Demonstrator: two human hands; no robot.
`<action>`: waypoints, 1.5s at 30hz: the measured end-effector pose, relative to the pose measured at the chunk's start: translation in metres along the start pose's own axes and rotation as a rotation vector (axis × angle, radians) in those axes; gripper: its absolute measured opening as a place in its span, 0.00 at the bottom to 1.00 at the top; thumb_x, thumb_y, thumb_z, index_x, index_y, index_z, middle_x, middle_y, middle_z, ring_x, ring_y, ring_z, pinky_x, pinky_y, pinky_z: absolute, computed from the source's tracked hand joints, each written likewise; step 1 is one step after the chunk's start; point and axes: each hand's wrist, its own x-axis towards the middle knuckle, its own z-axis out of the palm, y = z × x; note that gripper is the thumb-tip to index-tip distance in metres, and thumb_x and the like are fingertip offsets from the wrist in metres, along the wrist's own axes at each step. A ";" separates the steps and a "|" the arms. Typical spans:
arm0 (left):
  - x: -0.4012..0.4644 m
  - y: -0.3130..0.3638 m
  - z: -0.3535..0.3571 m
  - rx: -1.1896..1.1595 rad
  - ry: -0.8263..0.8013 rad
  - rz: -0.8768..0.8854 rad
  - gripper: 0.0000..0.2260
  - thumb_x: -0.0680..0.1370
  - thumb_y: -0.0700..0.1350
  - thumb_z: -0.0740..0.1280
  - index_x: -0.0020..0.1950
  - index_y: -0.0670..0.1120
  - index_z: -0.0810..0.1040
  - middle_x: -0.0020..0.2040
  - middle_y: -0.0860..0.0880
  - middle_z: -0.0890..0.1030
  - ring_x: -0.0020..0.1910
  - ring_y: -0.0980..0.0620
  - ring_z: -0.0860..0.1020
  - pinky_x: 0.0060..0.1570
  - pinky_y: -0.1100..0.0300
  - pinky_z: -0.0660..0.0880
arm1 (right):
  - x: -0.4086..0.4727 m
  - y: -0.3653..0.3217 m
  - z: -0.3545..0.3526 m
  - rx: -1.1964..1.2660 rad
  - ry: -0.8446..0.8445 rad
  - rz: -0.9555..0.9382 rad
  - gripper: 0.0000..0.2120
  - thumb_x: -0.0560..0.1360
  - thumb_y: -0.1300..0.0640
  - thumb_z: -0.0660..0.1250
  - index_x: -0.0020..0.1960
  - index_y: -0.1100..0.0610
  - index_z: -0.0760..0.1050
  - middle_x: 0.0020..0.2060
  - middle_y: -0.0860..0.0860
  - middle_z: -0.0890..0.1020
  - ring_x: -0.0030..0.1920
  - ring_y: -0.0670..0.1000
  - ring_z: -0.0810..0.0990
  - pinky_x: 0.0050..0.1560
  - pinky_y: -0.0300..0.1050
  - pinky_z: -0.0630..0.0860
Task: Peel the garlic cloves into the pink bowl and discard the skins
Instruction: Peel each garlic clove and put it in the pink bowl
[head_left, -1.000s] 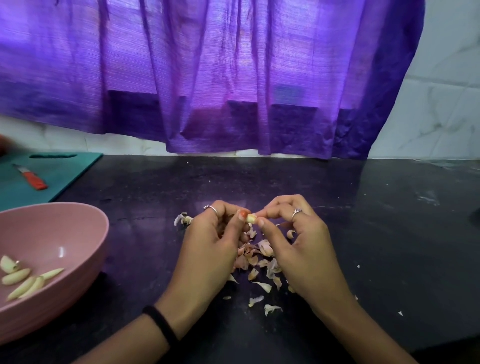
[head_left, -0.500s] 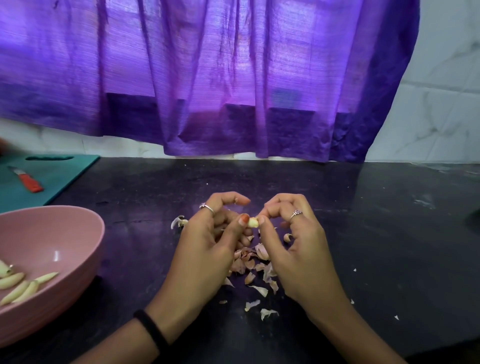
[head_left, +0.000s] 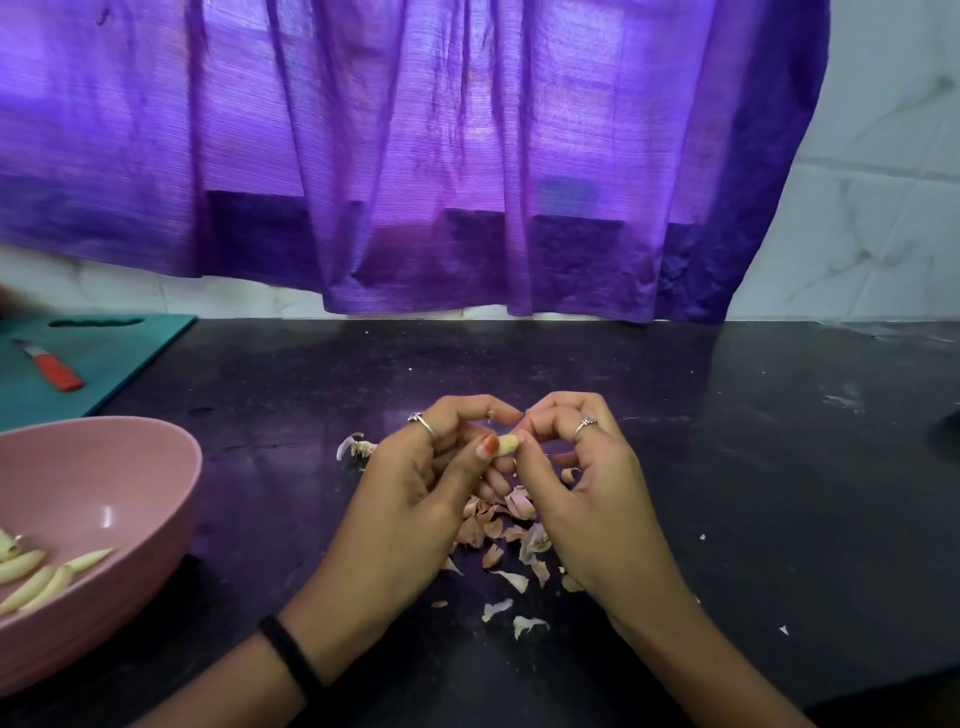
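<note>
A small pale garlic clove (head_left: 508, 445) is pinched between the fingertips of both hands above the black counter. My left hand (head_left: 415, 499) grips its left end with thumb and fingers; my right hand (head_left: 587, 493) pinches its right end. Below the hands lies a pile of pinkish garlic skins (head_left: 506, 525), with more flakes scattered toward me. The pink bowl (head_left: 119, 467) stands at the left edge and holds several peeled cloves (head_left: 36, 574).
A teal cutting board (head_left: 119, 353) with a red-handled knife (head_left: 54, 366) lies at the back left. A garlic stem scrap (head_left: 356, 447) sits left of my hands. A purple curtain hangs over the counter's back edge.
Both hands keep hold of the clove; my left forefinger has lifted over it and the fingers have shifted slightly. The view has tilted a little.
</note>
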 end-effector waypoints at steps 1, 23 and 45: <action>0.000 0.000 0.000 0.003 -0.003 -0.003 0.09 0.76 0.41 0.62 0.52 0.48 0.80 0.39 0.42 0.81 0.36 0.53 0.78 0.41 0.65 0.76 | 0.000 0.001 0.000 -0.011 0.003 0.002 0.07 0.77 0.61 0.66 0.41 0.55 0.79 0.47 0.41 0.74 0.42 0.45 0.78 0.36 0.33 0.74; 0.001 -0.009 -0.008 0.238 0.059 -0.047 0.10 0.75 0.36 0.69 0.49 0.51 0.81 0.45 0.52 0.84 0.47 0.55 0.82 0.47 0.61 0.77 | 0.001 0.006 -0.004 -0.183 0.006 0.157 0.08 0.75 0.60 0.67 0.37 0.55 0.77 0.46 0.44 0.74 0.44 0.40 0.74 0.41 0.28 0.70; 0.005 -0.004 -0.009 -0.008 0.285 -0.017 0.07 0.76 0.35 0.65 0.50 0.45 0.78 0.41 0.45 0.83 0.40 0.53 0.83 0.44 0.63 0.79 | 0.002 0.008 -0.007 -0.123 0.041 0.162 0.11 0.75 0.61 0.68 0.48 0.44 0.76 0.52 0.40 0.73 0.48 0.40 0.77 0.42 0.32 0.75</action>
